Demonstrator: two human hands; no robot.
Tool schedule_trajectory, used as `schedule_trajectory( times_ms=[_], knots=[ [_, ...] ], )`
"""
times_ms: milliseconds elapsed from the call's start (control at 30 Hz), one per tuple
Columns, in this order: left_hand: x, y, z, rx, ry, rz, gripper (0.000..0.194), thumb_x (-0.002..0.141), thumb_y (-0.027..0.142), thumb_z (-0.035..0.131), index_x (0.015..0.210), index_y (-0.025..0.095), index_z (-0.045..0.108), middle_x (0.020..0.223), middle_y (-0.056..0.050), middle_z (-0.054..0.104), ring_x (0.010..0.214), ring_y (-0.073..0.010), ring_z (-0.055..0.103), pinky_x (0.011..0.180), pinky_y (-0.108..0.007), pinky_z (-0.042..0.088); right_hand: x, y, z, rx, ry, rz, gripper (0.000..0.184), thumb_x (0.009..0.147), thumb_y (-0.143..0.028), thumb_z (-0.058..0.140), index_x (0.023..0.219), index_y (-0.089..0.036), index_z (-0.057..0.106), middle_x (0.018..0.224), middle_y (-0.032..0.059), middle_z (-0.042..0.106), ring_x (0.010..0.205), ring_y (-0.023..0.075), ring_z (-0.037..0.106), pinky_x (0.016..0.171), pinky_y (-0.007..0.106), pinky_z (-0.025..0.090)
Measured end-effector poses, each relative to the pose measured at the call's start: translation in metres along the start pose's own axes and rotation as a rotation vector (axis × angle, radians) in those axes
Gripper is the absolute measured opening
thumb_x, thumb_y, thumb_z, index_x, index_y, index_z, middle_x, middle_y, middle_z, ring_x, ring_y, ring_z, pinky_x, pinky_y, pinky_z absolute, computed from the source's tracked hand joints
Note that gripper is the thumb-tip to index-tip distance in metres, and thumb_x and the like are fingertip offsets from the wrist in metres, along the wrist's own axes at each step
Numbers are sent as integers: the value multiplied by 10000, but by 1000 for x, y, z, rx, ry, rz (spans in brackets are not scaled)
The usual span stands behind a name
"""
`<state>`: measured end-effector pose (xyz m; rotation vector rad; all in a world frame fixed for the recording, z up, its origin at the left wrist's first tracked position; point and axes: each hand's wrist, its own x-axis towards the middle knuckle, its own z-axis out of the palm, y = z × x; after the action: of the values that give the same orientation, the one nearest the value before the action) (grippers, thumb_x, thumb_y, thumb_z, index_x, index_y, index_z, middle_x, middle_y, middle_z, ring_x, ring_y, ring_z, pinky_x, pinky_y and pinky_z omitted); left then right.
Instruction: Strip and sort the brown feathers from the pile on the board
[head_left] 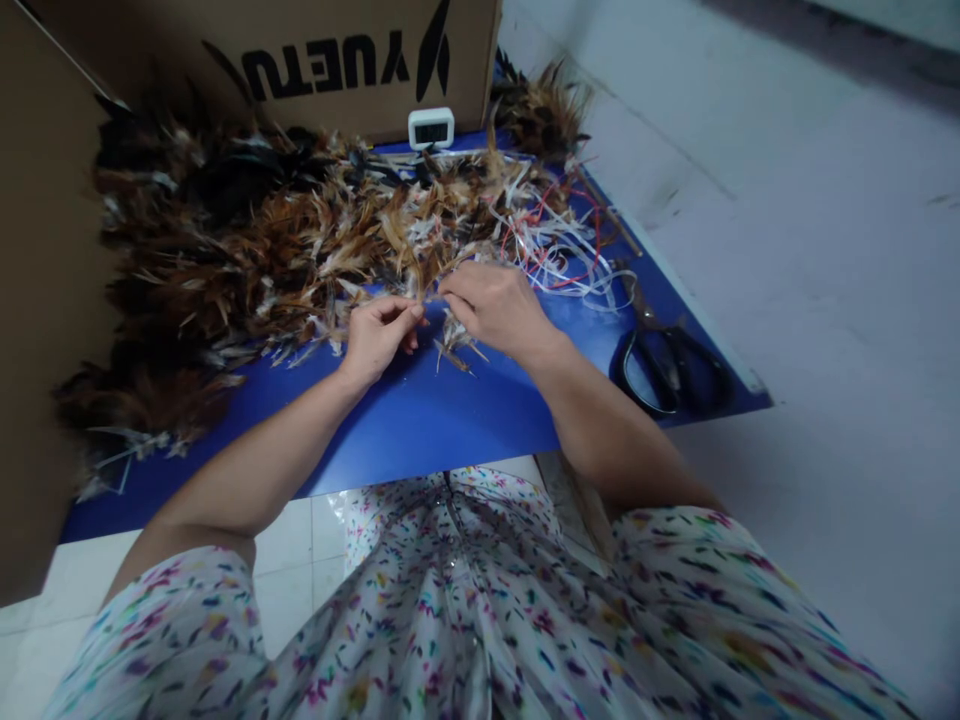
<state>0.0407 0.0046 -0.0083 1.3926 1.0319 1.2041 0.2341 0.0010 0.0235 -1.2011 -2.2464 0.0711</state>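
Left fingers [406,317]: thumb and index pressed together.
Right fingers [459,286]: curled in tight; can't tell what's pinched.
Wispy brown-and-white feathers [300,230]: heaped on the glossy blue table [442,420], 10 o'clock.
Feather step: fiddling with thin bits, I reckon.
Next pinch: probably needs both sides steady.
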Motion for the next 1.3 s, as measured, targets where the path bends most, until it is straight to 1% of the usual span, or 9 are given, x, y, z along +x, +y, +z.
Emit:
schedule_trajectory(
  times_ms=[133, 300, 567, 767, 933, 1133, 1300],
  knots=[
    [-1, 0, 1, 25, 8, 25, 356, 704, 511, 829, 684, 170, 729, 461, 16, 600, 366, -74, 495, 381, -191, 410, 0, -3, -2, -67, -35, -25, 244, 960, -165, 456, 945, -210, 696, 925, 66, 669, 884, 218, 610, 795, 354, 428],
    [-1, 0, 1, 51, 2, 28, 308, 733, 463, 821, 671, 177, 728, 446, 19, 588, 357, -74, 488, 376, -191, 396, 0, -7, -4, -84, -69, -18, 225, 954, -158, 469, 939, -200, 689, 943, 77, 673, 889, 227, 618, 775, 360, 422],
    [-2, -1, 0, 98, 7, 40, 257, 775, 399, 795, 685, 169, 728, 455, 17, 592, 364, -75, 498, 383, -193, 399, 0, -9, -6, -94, -69, -36, 222, 958, -161, 468, 928, -197, 685, 937, 69, 671, 886, 218, 616, 759, 350, 419],
    [-3, 2, 1, 143, -5, 34, 275, 774, 415, 784, 704, 156, 722, 465, 24, 592, 372, -71, 499, 392, -190, 401, -1, -10, -4, -168, -84, -70, 209, 958, -157, 473, 959, -163, 682, 933, 76, 676, 859, 201, 605, 732, 324, 395],
    [-3, 0, 0, 150, -28, 51, 306, 773, 452, 783, 706, 161, 716, 466, 27, 586, 370, -71, 496, 388, -192, 401, -1, -11, -3, -196, -88, -87, 219, 964, -158, 468, 983, -153, 686, 948, 88, 684, 860, 205, 608, 727, 327, 392],
    [-2, -1, -2, 153, -37, 76, 267, 774, 418, 783, 731, 159, 733, 474, 24, 593, 375, -73, 501, 385, -192, 397, -2, -7, 2, -156, -26, -122, 219, 991, -191, 471, 986, -167, 688, 939, 78, 681, 885, 205, 621, 764, 332, 435],
    [0, -3, -4, 114, 3, 58, 241, 770, 400, 782, 735, 165, 746, 470, 25, 598, 373, -74, 505, 383, -189, 412, -1, 3, 2, -84, 144, -123, 230, 1009, -221, 467, 995, -185, 693, 961, 83, 693, 930, 223, 642, 840, 377, 495]
  ],
)
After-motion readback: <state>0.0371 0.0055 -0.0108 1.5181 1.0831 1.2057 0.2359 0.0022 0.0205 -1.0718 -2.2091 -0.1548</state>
